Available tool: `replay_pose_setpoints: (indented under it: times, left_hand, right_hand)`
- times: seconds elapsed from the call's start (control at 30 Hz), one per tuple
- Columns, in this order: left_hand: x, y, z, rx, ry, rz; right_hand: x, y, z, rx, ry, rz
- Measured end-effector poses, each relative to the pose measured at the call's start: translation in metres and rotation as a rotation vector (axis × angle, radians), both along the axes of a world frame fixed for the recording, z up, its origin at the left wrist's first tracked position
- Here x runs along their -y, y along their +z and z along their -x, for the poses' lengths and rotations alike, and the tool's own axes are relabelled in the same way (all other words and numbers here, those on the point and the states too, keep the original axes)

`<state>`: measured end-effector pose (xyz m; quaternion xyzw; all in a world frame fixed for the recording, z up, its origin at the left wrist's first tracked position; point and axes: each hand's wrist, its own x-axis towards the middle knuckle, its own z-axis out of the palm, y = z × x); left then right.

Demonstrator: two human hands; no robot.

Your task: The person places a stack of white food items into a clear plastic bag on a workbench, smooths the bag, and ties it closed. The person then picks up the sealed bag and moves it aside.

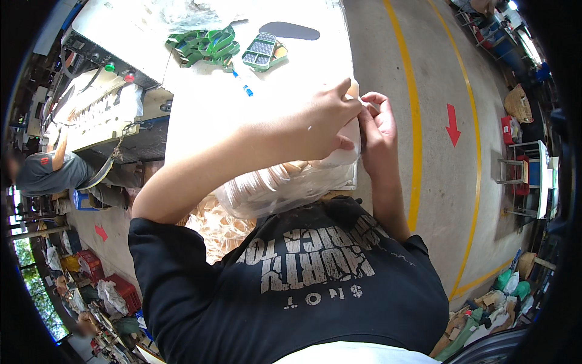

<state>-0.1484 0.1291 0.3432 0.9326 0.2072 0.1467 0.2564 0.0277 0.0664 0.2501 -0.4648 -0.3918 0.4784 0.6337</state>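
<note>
My left hand [321, 121] and my right hand [377, 130] meet at the right edge of a white table [200, 115]. Both pinch the top of a clear plastic bag [285, 185] stuffed with pale, flat, tan pieces. The bag lies between my chest and the table edge, under my left forearm. Thumb and fingers of each hand are closed on the bag's white upper part. More of the same tan pieces [221, 227] pile below the bag by my left elbow.
Green plastic parts [203, 45], a small green tray [264, 51], a blue pen [242, 84] and a dark insole shape [290, 30] lie at the table's far end. A machine with red and green buttons [103, 79] stands left. Another person [48, 173] sits left. Yellow lines [414, 121] mark the floor.
</note>
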Motion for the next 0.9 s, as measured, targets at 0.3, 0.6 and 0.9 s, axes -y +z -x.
replay_pose_setpoints:
  times: [0.3, 0.6, 0.9]
  left_hand:
    - [-0.017, -0.048, 0.002, -0.156, -0.062, 0.155]
    - [0.001, -0.104, 0.024, -0.154, 0.040, 0.471]
    - [0.013, 0.031, 0.128, -0.214, 0.530, -0.314]
  right_hand:
    - [-0.008, 0.035, -0.006, -0.180, 0.079, -0.083]
    - [-0.009, 0.072, 0.012, 0.020, 0.176, -0.198]
    - [0.030, 0.068, -0.006, 0.346, 0.204, -0.470]
